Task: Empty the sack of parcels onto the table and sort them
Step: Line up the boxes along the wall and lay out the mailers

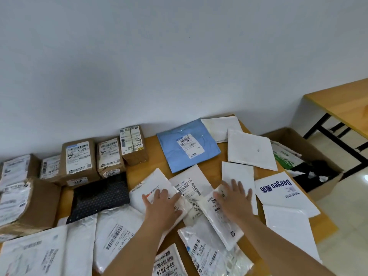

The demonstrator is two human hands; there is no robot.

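Note:
Parcels cover a wooden table (153,144). Brown cardboard boxes (79,160) stand in a row at the back left. A blue mailer (187,144) lies at the back middle, flat white mailers (251,148) to its right. A dark dotted pouch (99,196) lies left of centre. My left hand (161,206) rests flat, fingers spread, on a white labelled mailer (151,188). My right hand (235,198) presses with straight fingers on a small white padded parcel (219,220). Neither hand grips anything. No sack is in view.
An open cardboard box (322,188) with bags inside sits on the floor to the right of the table. A second wooden table (342,104) with black legs stands at the far right. A white wall runs behind the table.

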